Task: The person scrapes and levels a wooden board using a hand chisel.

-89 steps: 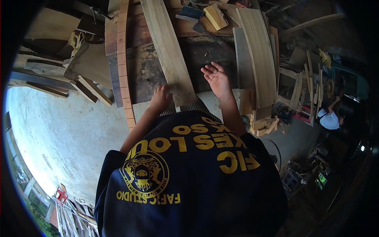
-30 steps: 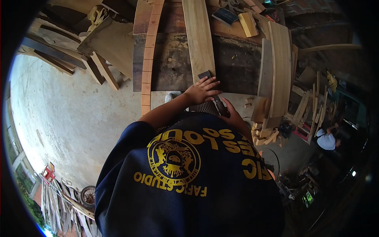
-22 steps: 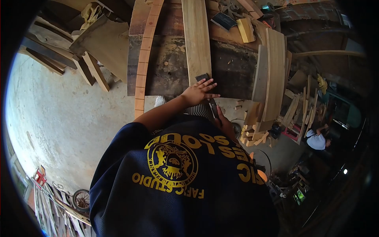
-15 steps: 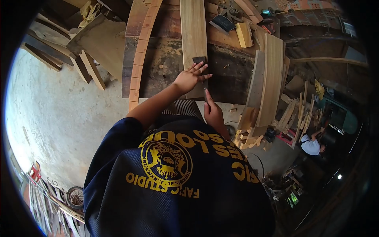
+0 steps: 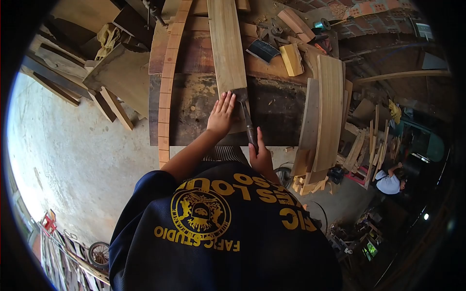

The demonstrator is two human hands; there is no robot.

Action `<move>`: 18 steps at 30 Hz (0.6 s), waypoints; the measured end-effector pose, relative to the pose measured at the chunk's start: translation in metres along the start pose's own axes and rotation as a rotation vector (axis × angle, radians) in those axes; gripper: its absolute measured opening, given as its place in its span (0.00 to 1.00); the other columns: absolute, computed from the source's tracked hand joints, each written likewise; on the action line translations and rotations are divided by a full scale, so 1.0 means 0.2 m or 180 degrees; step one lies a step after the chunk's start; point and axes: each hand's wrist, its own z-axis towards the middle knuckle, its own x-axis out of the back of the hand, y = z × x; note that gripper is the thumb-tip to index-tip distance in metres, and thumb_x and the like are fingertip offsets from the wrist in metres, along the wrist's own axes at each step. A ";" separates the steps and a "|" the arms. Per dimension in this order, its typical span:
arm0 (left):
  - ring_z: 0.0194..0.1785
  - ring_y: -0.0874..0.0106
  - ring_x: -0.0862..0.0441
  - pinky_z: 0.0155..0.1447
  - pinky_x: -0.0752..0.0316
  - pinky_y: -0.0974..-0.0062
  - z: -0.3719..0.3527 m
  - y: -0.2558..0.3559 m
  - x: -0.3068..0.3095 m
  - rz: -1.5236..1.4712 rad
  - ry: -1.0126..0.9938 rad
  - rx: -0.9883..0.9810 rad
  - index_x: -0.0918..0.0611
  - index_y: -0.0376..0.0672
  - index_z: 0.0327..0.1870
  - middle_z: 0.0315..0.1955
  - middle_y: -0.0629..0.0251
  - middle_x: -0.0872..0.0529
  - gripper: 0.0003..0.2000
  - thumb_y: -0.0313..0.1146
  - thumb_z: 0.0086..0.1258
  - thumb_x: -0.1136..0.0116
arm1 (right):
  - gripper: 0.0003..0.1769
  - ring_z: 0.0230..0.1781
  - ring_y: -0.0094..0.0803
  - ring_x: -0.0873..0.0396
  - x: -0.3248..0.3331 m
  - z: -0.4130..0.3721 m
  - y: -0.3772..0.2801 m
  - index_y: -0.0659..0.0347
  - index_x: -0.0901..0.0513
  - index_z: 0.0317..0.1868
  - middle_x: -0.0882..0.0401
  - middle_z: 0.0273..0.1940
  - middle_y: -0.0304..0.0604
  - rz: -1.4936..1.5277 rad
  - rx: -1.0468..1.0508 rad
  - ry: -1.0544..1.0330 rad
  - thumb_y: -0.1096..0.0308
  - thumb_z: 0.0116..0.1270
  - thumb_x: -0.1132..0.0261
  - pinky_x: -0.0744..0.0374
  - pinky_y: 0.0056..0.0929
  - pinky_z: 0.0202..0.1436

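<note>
My left hand lies with its fingers straight and close together on a long pale wooden board. Its fingertips are right at the left side of a wide dark blade, which sits flat on the board's near end. The blade belongs to a long-handled flat-bladed tool, slanting down toward me. My right hand is wrapped round the lower end of its handle at the bench's near edge. Beneath the board is a dark, stained workbench.
A curved, segmented wooden strip lies along the bench's left side. Planks stand at the right edge. A yellowish wood block and a dark flat piece rest farther back. Another person is at far right.
My left hand's spread fingers have drawn together and shifted left off the blade. More of the tool's handle now shows above my right hand. The whole view has tilted slightly.
</note>
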 end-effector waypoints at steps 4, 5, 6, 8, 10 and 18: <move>0.79 0.60 0.51 0.77 0.48 0.62 0.01 0.03 0.05 -0.0041 -0.0016 0.0252 0.51 0.38 0.76 0.76 0.56 0.50 0.50 0.50 0.58 0.34 | 0.33 0.32 0.45 0.16 0.01 -0.05 0.06 0.58 0.45 0.75 0.17 0.37 0.60 0.0207 -0.0551 -0.0025 0.62 0.74 0.47 0.21 0.35 0.36; 0.79 0.60 0.51 0.77 0.48 0.62 0.00 0.03 0.04 0.0077 -0.0082 0.0289 0.51 0.39 0.76 0.76 0.57 0.50 0.51 0.51 0.57 0.34 | 0.33 0.29 0.44 0.16 0.01 -0.06 0.08 0.60 0.46 0.75 0.17 0.34 0.59 0.0238 -0.0535 -0.0018 0.61 0.74 0.48 0.22 0.34 0.34; 0.79 0.62 0.51 0.76 0.45 0.62 0.00 0.04 0.06 0.0169 -0.0110 0.0253 0.50 0.40 0.76 0.77 0.58 0.50 0.52 0.52 0.56 0.33 | 0.32 0.21 0.24 0.25 0.01 -0.06 0.09 0.60 0.44 0.75 0.26 0.23 0.38 0.0410 -0.0500 0.0149 0.64 0.74 0.47 0.27 0.25 0.28; 0.79 0.62 0.51 0.75 0.44 0.62 -0.04 0.04 0.09 0.0137 -0.0303 0.0233 0.50 0.42 0.76 0.77 0.59 0.50 0.52 0.53 0.55 0.33 | 0.32 0.22 0.25 0.25 0.01 -0.06 0.13 0.60 0.44 0.75 0.25 0.24 0.39 0.0365 -0.0323 0.0247 0.64 0.74 0.47 0.27 0.26 0.29; 0.78 0.64 0.48 0.69 0.38 0.64 -0.11 0.05 0.12 0.0200 -0.0506 0.0135 0.48 0.45 0.77 0.76 0.60 0.48 0.52 0.55 0.55 0.33 | 0.31 0.23 0.25 0.24 0.04 -0.07 0.12 0.59 0.43 0.75 0.25 0.25 0.40 0.0314 -0.0189 0.0332 0.64 0.74 0.47 0.26 0.26 0.30; 0.69 0.66 0.37 0.65 0.40 0.62 -0.43 0.02 0.15 -0.0152 -0.1513 -0.0464 0.39 0.47 0.74 0.70 0.65 0.36 0.39 0.52 0.63 0.40 | 0.30 0.53 0.52 0.20 0.08 -0.13 0.05 0.54 0.42 0.75 0.22 0.55 0.60 0.0085 0.0120 0.0007 0.64 0.74 0.50 0.23 0.39 0.53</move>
